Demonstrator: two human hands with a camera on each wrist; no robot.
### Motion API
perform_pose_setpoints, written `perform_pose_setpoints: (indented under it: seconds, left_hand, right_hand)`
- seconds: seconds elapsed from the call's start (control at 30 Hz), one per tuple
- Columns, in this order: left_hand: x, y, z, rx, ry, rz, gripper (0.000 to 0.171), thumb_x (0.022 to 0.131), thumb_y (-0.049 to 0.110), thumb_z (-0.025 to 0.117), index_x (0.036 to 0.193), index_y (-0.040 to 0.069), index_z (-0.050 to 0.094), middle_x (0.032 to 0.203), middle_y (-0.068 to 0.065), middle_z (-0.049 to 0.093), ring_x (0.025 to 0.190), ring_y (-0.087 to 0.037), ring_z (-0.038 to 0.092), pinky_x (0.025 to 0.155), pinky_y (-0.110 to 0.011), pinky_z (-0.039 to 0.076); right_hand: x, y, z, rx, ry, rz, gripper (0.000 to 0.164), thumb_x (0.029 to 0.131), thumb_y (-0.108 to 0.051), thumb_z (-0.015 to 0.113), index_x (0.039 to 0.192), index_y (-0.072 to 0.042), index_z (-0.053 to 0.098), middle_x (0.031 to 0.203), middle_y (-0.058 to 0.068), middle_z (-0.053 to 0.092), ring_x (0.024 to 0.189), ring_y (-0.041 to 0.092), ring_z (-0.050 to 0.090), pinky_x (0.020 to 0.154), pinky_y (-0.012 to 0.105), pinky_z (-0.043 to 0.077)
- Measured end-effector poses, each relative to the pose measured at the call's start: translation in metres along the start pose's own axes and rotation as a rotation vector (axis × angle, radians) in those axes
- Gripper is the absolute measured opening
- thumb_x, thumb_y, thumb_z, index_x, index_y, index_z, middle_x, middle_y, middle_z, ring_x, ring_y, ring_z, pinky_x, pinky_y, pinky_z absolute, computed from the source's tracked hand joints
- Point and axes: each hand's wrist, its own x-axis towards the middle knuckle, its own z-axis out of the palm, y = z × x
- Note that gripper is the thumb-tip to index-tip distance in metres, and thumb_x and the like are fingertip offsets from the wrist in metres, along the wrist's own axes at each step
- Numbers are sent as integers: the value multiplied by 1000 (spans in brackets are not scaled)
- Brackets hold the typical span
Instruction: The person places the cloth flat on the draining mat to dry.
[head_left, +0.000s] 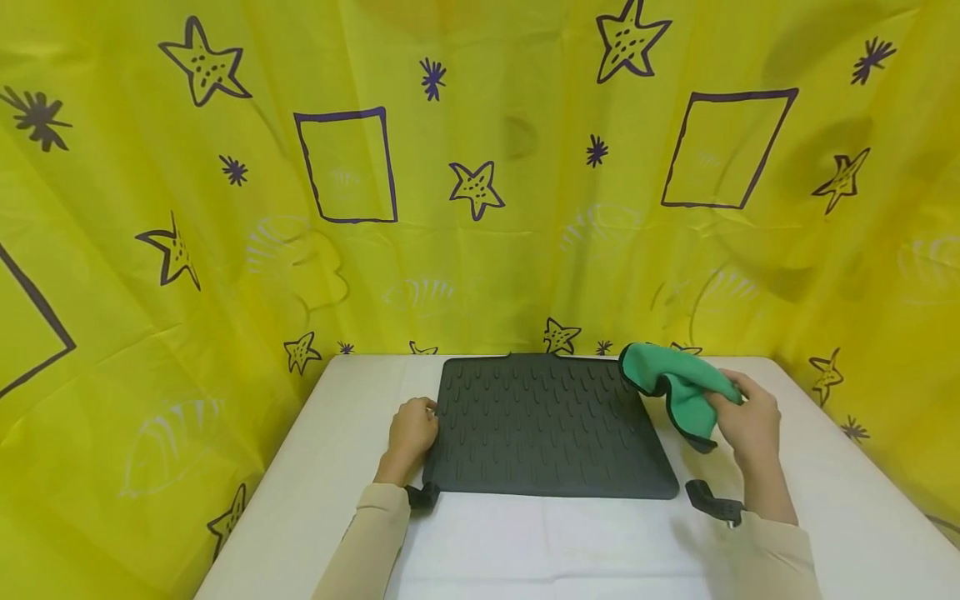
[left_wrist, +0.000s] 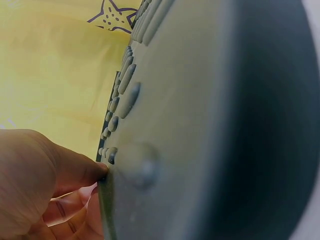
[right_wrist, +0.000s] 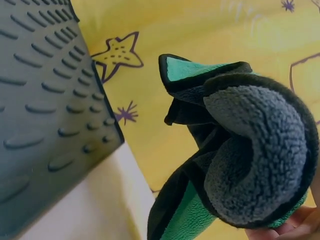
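A dark grey mat (head_left: 547,429) with raised elongated bumps is in the middle of the head view. My left hand (head_left: 414,429) grips its left edge; in the left wrist view the thumb (left_wrist: 82,172) presses the bumpy face by the rim, the other fingers behind. My right hand (head_left: 750,417) holds a cloth (head_left: 678,383), green on one side with black edging, beside the mat's upper right. Seen from the right wrist, the cloth's grey fleecy side (right_wrist: 265,145) is folded over and hangs apart from the mat (right_wrist: 50,100).
A white table (head_left: 525,550) lies under the mat. Yellow curtains (head_left: 480,267) printed with stars and squares stand behind and along both sides. A black wrist mount (head_left: 712,504) sits by the right sleeve, another (head_left: 422,497) by the left.
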Motion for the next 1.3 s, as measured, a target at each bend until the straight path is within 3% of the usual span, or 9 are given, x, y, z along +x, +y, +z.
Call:
perform_pose_setpoints:
  seconds: [0.13,0.33,0.63,0.93,1.3]
  left_hand:
    - [0,0,0,-3,1,3,25,88,3,64,110,-1,75,97,-15,77,86,-33,73,72,-47,59]
    - [0,-1,2,-2,7,7,25,88,3,64,109,-1,75,96,-15,77,86,-34,73,73,-47,59]
    - [0,1,1,-2,2,2,23,89,5,66,110,-1,75,97,-15,77,87,-34,73,74,-48,59]
    - [0,1,0,-1,-1,1,24,89,3,65,111,-1,75,97,-14,77,85,-33,73,73,-47,59]
    - [0,1,1,-5,-2,-8,23,90,5,66,110,0,76,97,-14,77,86,-33,73,74,-47,58]
  right_hand:
    - [-3,-8,6,28,28,0,44,99,-17,64,140,-3,59,149,21,54,139,38,45,107,52,40]
    - [-8,-20,13,26,33,-39,40,98,-17,65,137,-6,63,144,18,58,128,30,52,92,34,41]
    - [-15,-32,22,29,36,-122,35,96,-15,68,130,-8,68,129,14,65,108,13,57,84,24,44]
    - [-20,-39,34,31,34,-227,33,94,-11,70,127,-6,70,128,19,67,85,-5,53,72,14,44]
    - [-29,-47,57,37,34,-247,33,94,-9,68,127,-9,71,124,19,70,78,9,54,64,22,45]
